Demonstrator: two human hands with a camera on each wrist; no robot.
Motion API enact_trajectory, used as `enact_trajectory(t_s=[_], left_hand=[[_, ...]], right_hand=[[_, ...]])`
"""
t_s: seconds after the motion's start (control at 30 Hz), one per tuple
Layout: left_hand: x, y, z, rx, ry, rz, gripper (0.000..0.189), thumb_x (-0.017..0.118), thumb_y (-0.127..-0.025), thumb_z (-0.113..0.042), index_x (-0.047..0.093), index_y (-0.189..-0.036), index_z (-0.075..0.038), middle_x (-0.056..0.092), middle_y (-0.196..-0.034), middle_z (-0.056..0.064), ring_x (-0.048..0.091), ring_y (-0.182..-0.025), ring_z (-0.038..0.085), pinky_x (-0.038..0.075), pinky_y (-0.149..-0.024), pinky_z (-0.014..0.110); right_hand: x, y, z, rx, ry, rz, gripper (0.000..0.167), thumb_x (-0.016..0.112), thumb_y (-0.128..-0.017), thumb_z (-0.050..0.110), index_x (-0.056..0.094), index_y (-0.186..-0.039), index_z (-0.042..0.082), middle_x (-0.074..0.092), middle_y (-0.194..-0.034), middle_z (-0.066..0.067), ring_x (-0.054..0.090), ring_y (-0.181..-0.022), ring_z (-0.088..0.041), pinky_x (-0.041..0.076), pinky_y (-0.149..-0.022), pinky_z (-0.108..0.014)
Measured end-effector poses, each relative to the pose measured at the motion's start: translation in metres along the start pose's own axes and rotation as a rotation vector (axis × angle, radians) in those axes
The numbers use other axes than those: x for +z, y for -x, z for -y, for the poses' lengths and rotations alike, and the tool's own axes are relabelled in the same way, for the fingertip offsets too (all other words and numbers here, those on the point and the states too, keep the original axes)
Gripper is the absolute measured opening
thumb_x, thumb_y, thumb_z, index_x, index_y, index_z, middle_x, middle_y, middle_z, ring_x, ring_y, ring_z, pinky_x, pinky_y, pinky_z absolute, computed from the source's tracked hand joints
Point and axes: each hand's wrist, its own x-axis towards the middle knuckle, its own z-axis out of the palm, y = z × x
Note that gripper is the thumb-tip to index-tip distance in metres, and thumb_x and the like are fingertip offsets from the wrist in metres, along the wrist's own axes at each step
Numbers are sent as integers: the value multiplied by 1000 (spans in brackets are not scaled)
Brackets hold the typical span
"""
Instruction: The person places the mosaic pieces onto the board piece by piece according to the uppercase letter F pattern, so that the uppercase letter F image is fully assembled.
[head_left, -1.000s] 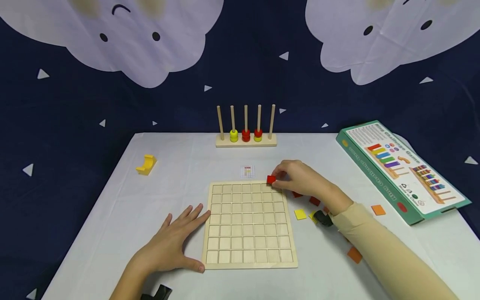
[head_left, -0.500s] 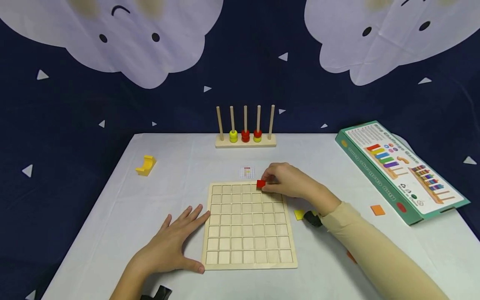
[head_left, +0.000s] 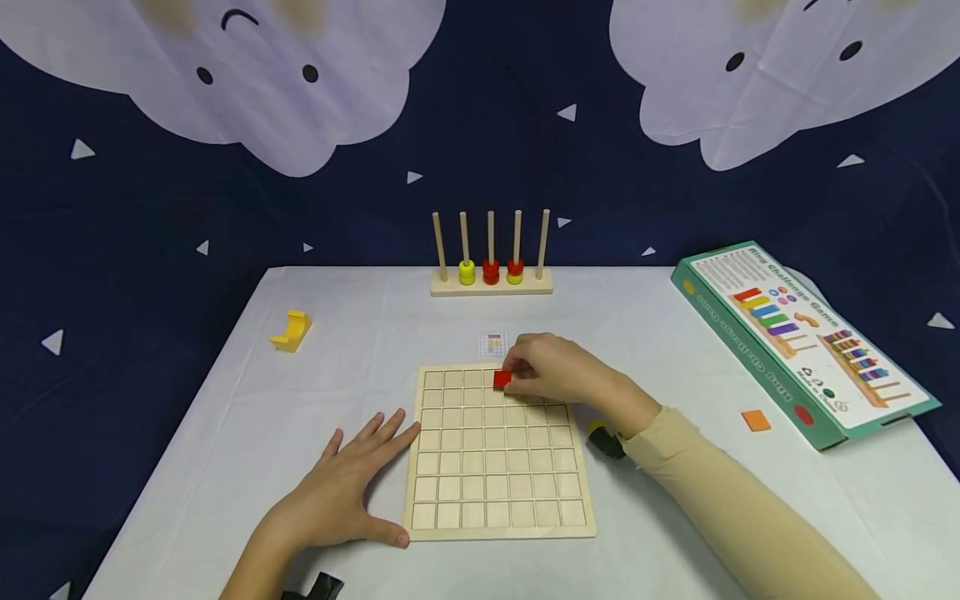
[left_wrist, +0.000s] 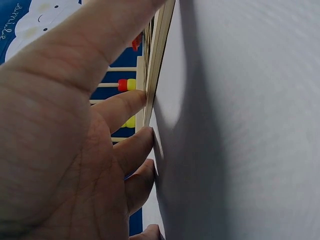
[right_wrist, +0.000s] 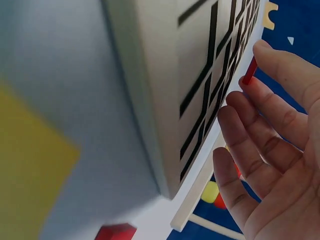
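Wood is making up the flat, pale board, and thin straight lines are splitting it into little squares. The right hand is pinching a thin, square red tile between thumb and finger, over the middle of the board's far row. I cannot tell if it is touching the wood. The left hand is lying with fingers spread wide, a fingertip and the thumb touching the board's left edge. A small card is sitting just past the board. Farther behind the board, smooth round rings are sitting on a wooden stand. A curved yellow block is resting left of the board; a flat green box is lying right of it.
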Motion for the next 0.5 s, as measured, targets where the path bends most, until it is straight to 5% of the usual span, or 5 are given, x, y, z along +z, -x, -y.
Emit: enact_trajectory(t_s=[0.5], left_hand=[[0, -1, -1, -23, 13, 14, 133, 91, -56, -77, 35, -169, -36, 27, -179, 2, 23, -166, 41, 13, -122, 85]], right_hand=[[10, -6, 15, -61, 55, 3, 21, 83, -95, 30, 79, -103, 11, 64, -93, 2, 53, -79, -9, 46, -71, -26]])
